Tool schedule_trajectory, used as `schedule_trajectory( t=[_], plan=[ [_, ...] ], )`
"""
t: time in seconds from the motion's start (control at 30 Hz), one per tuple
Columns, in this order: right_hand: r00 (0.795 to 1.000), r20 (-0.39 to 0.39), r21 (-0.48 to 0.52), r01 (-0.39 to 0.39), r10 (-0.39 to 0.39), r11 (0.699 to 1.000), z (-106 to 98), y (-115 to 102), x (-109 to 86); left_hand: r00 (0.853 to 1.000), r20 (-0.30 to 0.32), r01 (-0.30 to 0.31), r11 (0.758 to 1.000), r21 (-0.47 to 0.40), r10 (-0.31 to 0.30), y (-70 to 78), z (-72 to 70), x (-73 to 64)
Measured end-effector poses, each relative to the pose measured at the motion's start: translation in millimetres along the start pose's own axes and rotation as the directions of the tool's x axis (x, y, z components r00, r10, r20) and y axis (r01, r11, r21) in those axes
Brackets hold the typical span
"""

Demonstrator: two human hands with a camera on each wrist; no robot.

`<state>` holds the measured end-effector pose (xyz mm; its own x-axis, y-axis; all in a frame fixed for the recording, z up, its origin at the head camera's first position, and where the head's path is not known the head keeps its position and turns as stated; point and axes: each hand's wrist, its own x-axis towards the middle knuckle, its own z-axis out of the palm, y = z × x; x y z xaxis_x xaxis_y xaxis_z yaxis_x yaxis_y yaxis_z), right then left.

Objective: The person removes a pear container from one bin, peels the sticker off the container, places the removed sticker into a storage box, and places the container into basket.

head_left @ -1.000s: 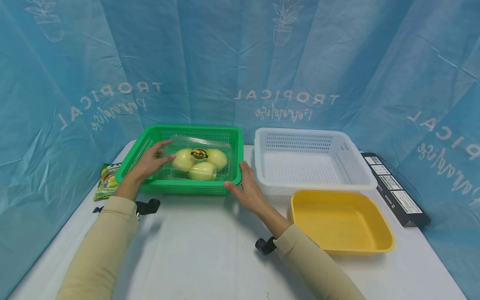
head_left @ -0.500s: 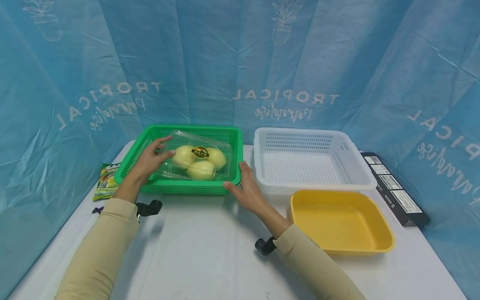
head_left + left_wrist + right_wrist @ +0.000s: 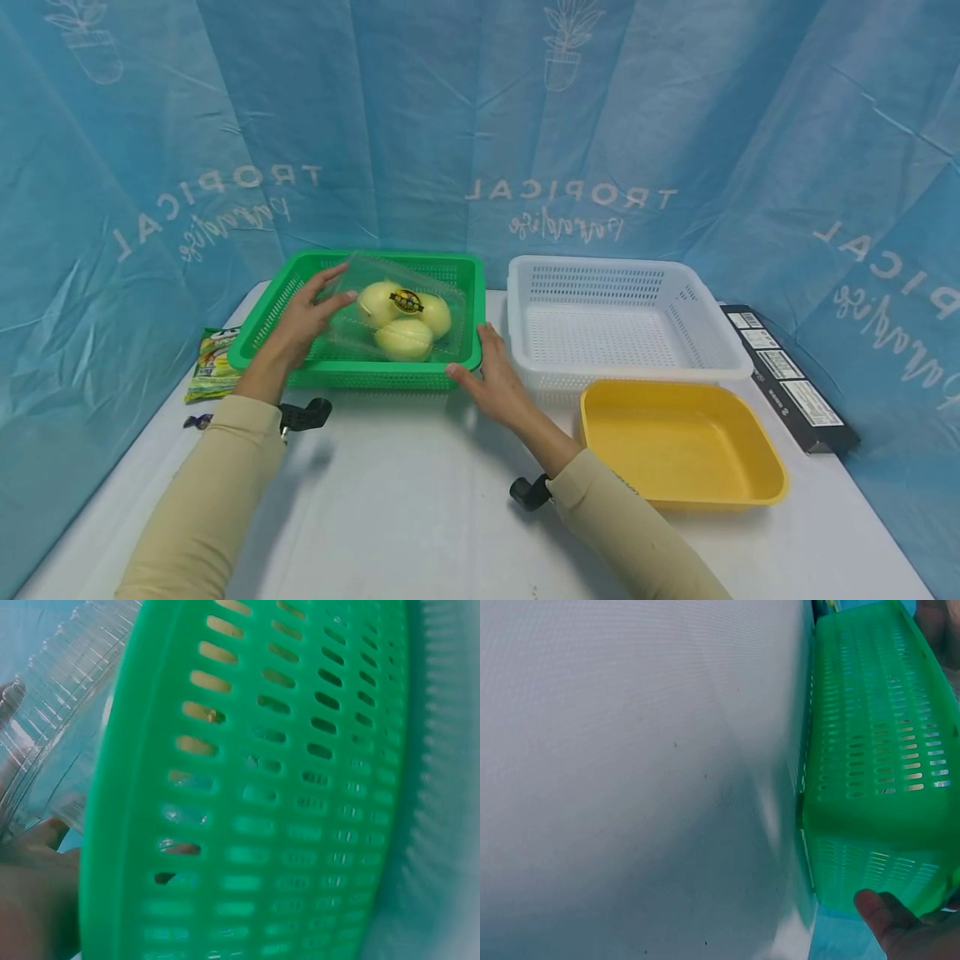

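Note:
In the head view a clear plastic clamshell box (image 3: pixel 348 312) sits tilted in the green basket (image 3: pixel 390 375), its left end raised. Several round, pale yellow-green fruits (image 3: pixel 405 339) show through it, and a black and gold label (image 3: pixel 407 301) is on the lid. My left hand (image 3: pixel 303 317) grips the box's left end between thumb and fingers. In the left wrist view the box's ribbed edge (image 3: pixel 64 690) rises above the basket rim. My right hand (image 3: pixel 495 379) holds the basket's right front corner, thumb (image 3: pixel 874 911) at the front side, the other fingers along the right rim.
A white perforated basket (image 3: pixel 630 367) stands to the right, with a yellow tub (image 3: pixel 682 446) in front of it. At the far right lies a long black box (image 3: pixel 791 383). Beside the green basket's left side are a colourful snack packet (image 3: pixel 212 367) and a small purple-wrapped item (image 3: pixel 198 421).
My left hand has shifted slightly up and right, raising the clear box's left end, so the box tilts more and the fruits have slid a little right. The right hand stays at the basket corner.

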<state>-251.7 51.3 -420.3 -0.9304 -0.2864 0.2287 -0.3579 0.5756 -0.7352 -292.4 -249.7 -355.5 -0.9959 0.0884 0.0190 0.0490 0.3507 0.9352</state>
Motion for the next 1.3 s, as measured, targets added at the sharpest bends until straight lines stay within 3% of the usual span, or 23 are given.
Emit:
schedule_trajectory(
  t=[0.7, 1.3],
  plan=[
    [1.000, 0.000, -0.008, -0.004, 0.004, 1.000, 0, 0, 0.1, 0.995, -0.095, 0.008, 0.999, -0.049, -0.013, 17.1, 14.6, 0.5],
    [1.000, 0.000, -0.006, -0.001, 0.001, 1.000, 1, 0, -0.4, 0.977, -0.215, -0.027, 0.996, -0.090, 0.007, 23.6, 13.3, -7.1]
  ],
)
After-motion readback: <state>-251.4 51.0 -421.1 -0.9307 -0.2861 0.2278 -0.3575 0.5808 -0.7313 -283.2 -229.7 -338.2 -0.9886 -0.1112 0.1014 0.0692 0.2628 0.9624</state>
